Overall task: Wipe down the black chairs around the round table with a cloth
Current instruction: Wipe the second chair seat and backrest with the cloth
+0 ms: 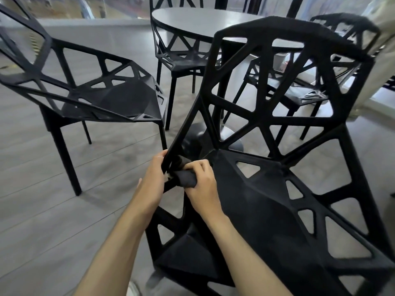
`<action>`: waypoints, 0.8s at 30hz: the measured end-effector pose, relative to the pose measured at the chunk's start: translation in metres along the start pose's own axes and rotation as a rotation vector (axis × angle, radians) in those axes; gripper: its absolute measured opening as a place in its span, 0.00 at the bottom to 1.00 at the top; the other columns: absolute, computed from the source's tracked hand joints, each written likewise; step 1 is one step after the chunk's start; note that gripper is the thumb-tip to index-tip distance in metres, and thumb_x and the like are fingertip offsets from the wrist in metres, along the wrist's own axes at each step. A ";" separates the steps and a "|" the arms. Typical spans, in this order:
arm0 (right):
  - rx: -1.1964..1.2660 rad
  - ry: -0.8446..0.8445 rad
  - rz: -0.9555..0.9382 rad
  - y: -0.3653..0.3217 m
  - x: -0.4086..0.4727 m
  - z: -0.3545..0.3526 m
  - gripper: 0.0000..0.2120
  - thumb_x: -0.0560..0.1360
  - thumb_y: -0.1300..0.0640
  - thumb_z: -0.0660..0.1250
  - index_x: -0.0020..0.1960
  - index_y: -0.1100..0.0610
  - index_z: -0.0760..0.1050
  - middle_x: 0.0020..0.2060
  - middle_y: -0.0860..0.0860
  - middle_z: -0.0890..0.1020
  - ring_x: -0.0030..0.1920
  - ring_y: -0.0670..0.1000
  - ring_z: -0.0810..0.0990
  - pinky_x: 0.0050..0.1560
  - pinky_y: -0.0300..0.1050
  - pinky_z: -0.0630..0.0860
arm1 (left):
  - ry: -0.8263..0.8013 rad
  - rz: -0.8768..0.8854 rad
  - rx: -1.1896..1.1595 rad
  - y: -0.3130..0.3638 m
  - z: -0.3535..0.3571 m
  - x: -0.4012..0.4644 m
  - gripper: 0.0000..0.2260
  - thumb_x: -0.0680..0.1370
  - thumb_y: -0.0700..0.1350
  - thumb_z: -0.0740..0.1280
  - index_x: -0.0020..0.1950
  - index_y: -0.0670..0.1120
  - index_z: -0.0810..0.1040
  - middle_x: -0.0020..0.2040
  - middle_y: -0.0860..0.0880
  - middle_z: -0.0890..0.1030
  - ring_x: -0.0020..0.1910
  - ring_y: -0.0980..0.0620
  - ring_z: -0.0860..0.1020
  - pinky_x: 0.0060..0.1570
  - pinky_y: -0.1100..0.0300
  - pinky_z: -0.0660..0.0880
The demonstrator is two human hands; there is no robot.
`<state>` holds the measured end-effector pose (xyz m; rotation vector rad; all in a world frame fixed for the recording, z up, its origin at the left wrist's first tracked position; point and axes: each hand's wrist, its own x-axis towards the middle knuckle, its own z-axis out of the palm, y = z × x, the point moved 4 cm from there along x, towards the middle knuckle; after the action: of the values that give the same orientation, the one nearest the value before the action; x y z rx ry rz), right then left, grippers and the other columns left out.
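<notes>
Both hands [152, 178] [202, 184] gripping cloth [186, 178] on chair [267, 199] edge.

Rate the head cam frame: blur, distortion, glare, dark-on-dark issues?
Head view: strong wide-angle bending, floor planks and chair legs curve toward the edges. Motion blur smears the near chair backrest rim and the far right chair. Mild sheen on the round table, nothing blown out. The dark cloth barely separates from the black frame; the left hand and right hand are sharp and evenly lit.
</notes>
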<state>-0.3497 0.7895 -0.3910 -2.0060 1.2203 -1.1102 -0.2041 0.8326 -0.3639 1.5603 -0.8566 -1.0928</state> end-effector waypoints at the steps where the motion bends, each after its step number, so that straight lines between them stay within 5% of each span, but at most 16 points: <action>1: 0.056 0.079 0.078 0.003 0.002 -0.004 0.13 0.72 0.62 0.73 0.53 0.49 0.76 0.52 0.43 0.73 0.51 0.45 0.76 0.51 0.41 0.76 | -0.032 -0.016 0.024 0.005 0.001 -0.007 0.21 0.77 0.68 0.47 0.61 0.77 0.76 0.65 0.65 0.79 0.78 0.53 0.66 0.78 0.38 0.60; 4: 0.087 0.219 0.277 0.009 0.009 -0.005 0.10 0.75 0.60 0.71 0.51 0.49 0.74 0.49 0.44 0.74 0.47 0.45 0.76 0.46 0.42 0.73 | -0.022 -0.038 0.047 0.012 0.000 -0.021 0.23 0.76 0.70 0.47 0.65 0.76 0.73 0.73 0.62 0.73 0.79 0.53 0.62 0.77 0.40 0.60; 9: -0.178 0.119 0.178 0.002 -0.004 0.005 0.11 0.74 0.57 0.72 0.52 0.50 0.73 0.49 0.45 0.74 0.47 0.51 0.74 0.46 0.45 0.71 | -0.017 0.000 0.043 0.017 0.003 -0.022 0.23 0.79 0.66 0.50 0.71 0.67 0.73 0.69 0.62 0.74 0.68 0.60 0.71 0.64 0.53 0.68; 14: -0.333 -0.058 0.039 -0.019 -0.055 -0.010 0.13 0.72 0.53 0.72 0.56 0.48 0.75 0.51 0.45 0.75 0.48 0.50 0.75 0.47 0.46 0.76 | 0.032 0.012 0.096 0.024 0.003 -0.029 0.27 0.73 0.67 0.52 0.68 0.64 0.76 0.67 0.55 0.79 0.68 0.51 0.75 0.71 0.40 0.71; 18: -0.393 -0.199 -0.068 -0.036 -0.107 -0.031 0.13 0.71 0.47 0.68 0.54 0.46 0.76 0.50 0.44 0.75 0.48 0.49 0.74 0.44 0.46 0.77 | 0.072 0.060 0.170 0.032 0.007 -0.051 0.23 0.82 0.60 0.52 0.76 0.61 0.71 0.72 0.56 0.74 0.71 0.52 0.70 0.68 0.49 0.68; 21: -0.443 -0.204 -0.064 -0.038 -0.138 -0.050 0.11 0.70 0.46 0.66 0.53 0.45 0.76 0.47 0.43 0.74 0.47 0.49 0.73 0.45 0.47 0.78 | 0.126 0.068 0.240 0.034 0.013 -0.072 0.20 0.86 0.55 0.52 0.76 0.57 0.71 0.66 0.57 0.76 0.66 0.54 0.70 0.61 0.52 0.66; 24: -0.474 -0.186 -0.018 -0.038 -0.162 -0.069 0.12 0.69 0.46 0.65 0.53 0.43 0.74 0.47 0.43 0.72 0.48 0.48 0.72 0.48 0.47 0.77 | 0.136 0.057 0.222 0.032 0.022 -0.096 0.12 0.86 0.53 0.54 0.66 0.58 0.73 0.53 0.61 0.76 0.59 0.53 0.73 0.57 0.53 0.66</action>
<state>-0.4321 0.9497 -0.3864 -2.4049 1.4678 -0.6600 -0.2577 0.9053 -0.3124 1.7605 -0.9486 -0.8627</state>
